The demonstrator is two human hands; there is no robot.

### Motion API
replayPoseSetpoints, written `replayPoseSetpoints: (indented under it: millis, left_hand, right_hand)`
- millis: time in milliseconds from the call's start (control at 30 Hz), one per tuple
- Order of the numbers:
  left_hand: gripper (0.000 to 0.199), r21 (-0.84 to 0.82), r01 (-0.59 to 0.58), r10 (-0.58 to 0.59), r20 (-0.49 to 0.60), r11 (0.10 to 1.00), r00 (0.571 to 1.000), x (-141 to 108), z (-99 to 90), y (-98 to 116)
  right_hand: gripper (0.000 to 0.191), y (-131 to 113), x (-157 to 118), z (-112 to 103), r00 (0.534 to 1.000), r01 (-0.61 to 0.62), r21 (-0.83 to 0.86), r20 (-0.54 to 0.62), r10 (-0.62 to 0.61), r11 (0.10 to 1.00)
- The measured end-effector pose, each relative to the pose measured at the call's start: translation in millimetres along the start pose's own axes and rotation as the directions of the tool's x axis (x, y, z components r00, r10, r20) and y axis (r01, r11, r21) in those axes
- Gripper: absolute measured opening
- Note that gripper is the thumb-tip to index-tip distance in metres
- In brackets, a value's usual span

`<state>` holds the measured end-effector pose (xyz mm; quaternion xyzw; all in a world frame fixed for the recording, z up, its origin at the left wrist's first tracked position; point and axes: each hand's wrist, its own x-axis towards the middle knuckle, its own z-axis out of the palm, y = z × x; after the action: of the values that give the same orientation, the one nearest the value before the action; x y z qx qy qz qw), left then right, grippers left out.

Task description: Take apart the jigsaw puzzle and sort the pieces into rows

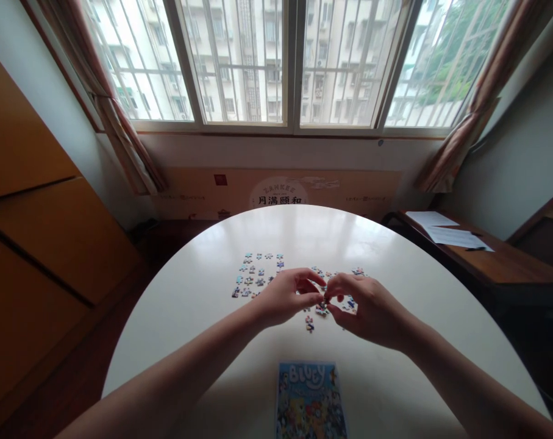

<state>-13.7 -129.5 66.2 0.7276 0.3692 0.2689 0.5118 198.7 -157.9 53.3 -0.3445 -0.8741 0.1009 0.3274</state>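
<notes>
My left hand (291, 296) and my right hand (368, 305) meet over the white round table, fingertips almost touching. Between them is a small, dark puzzle piece (326, 297), pinched by thumb and fingers and partly covered. Loose puzzle pieces (322, 311) lie beneath and around my hands, some hidden by them. To the left, several puzzle pieces (249, 280) are spread out in rough rows, picture side up as far as I can see. Two pieces (309, 324) sit close together just in front of my hands.
A blue picture sheet or box marked "BLUEY" (310, 396) lies at the table's (203, 366) near side. Against the wall beyond stands a long printed carton (189, 189). On the right, a brown wooden desk (509, 265) holds white papers (454, 236). Windows and curtains are behind.
</notes>
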Motion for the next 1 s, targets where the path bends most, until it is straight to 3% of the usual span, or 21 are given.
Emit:
replayPoseSetpoints:
  millis: [133,233,300,367,467,533,633,733,1000]
  left_hand:
    - [0.026,-0.024,0.119,-0.115,0.115,0.993,0.987,-0.5,-1.9,1.3]
    - [0.030,-0.081,0.121,-0.107,0.161,0.989,0.981,0.5,-9.4,2.1]
    - [0.027,-0.072,0.089,-0.082,0.094,0.993,0.992,1.8,-21.6,0.8]
    - [0.023,0.024,0.071,-0.069,-0.079,0.997,0.995,3.6,-40.0,-5.0]
    - [0.021,0.170,0.084,-0.018,-0.356,0.982,0.934,7.0,-70.9,-24.3]
    - [0.021,0.272,0.100,0.029,-0.435,0.957,0.900,9.6,-86.2,-40.4]
    - [0.019,0.449,0.167,0.063,-0.455,0.878,0.888,13.3,-94.4,-58.3]
    - [0.018,0.590,0.223,0.072,-0.434,0.776,0.898,15.9,-90.7,-62.9]
    - [0.022,0.707,0.286,0.024,-0.394,0.646,0.919,20.4,-87.9,-60.6]
  right_hand:
    - [0.017,-3.1,0.3,2.2,1.000,0.010,-0.030,0.006,-0.009,1.000]
    - [0.012,-4.9,0.3,-0.5,1.000,0.019,-0.030,0.009,-0.019,0.999]
    - [0.018,-2.9,-1.0,-4.5,1.000,0.012,-0.034,-0.007,-0.012,0.999]
    - [0.028,2.0,-3.1,-9.1,0.999,-0.019,-0.042,-0.044,0.017,0.999]
    - [0.027,10.9,-6.4,-14.3,0.994,-0.077,-0.037,-0.086,0.073,0.996]
    - [0.020,15.4,-7.4,-15.5,0.992,-0.095,-0.017,-0.088,0.093,0.995]
    - [0.017,18.7,-7.0,-14.6,0.992,-0.099,0.009,-0.078,0.099,0.995]
    - [0.018,19.1,-6.2,-13.3,0.990,-0.114,0.009,-0.087,0.114,0.993]
    - [0.019,21.5,-5.8,-14.8,0.979,-0.171,-0.013,-0.111,0.169,0.985]
